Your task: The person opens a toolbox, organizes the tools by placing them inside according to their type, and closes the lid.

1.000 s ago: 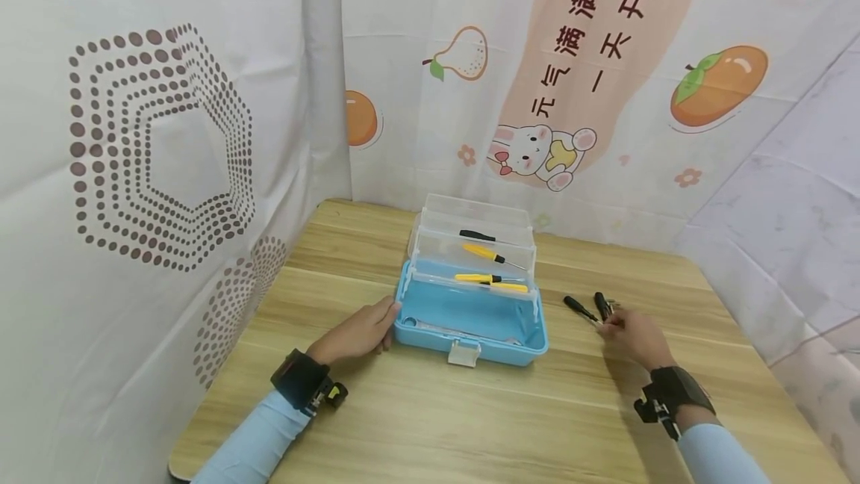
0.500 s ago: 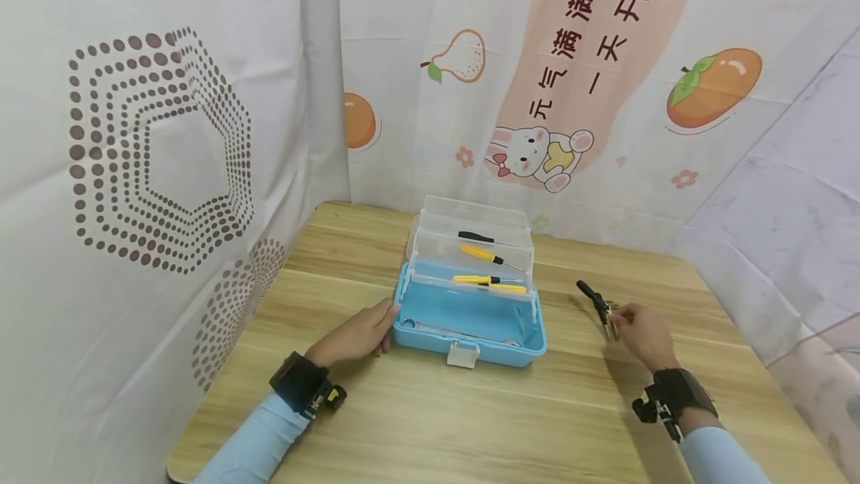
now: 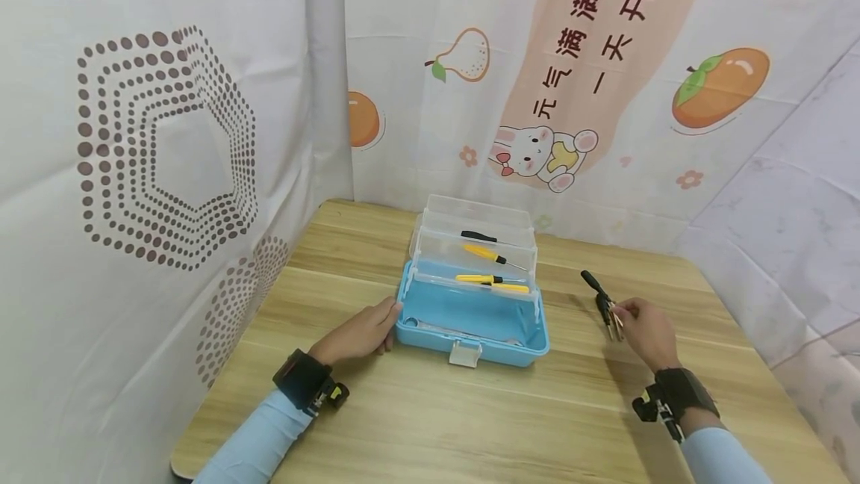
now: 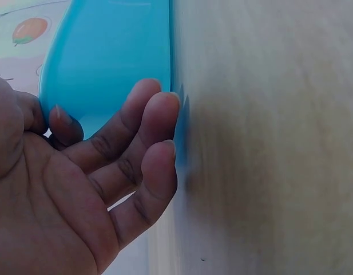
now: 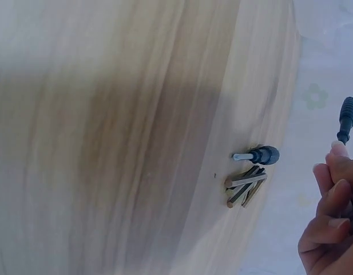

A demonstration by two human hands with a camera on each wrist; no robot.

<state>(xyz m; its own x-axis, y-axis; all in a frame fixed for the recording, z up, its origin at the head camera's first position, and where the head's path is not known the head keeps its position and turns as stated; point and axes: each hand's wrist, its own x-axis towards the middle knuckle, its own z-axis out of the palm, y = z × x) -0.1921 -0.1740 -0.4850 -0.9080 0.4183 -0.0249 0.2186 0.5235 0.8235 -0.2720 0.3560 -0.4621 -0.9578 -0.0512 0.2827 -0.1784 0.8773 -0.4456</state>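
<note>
Tabletop [image 3: 403, 424] in pale wood reaches past the toolbox [image 3: 425, 339] on every side: broad stretches in front and to its right, a narrower strip behind, where the back edge meets a curtain [image 3: 410, 125]. The toolbox's long axis runs left to right, latch [image 3: 465, 353] facing the person, clear trays [image 3: 437, 245] unfolded toward its back. At the toolbox's left wall lies the left hand [image 3: 359, 331], reaching in from the front, fingers loosely bent and slightly apart, tips against the plastic. Well right of the toolbox, the right hand [image 3: 646, 331] has thumb and fingertips clamped on a held screwdriver [image 5: 348, 112], above the wood; its black handle points away from the person, leaning to the toolbox side, the shaft mostly hidden. Inside the toolbox, a wrench [image 3: 443, 329] lies along the front wall. Right of the toolbox, near the right hand, lie a second screwdriver [image 5: 262, 155], shaft toward the person, and a small pile of rods [image 5: 245, 186].
</note>
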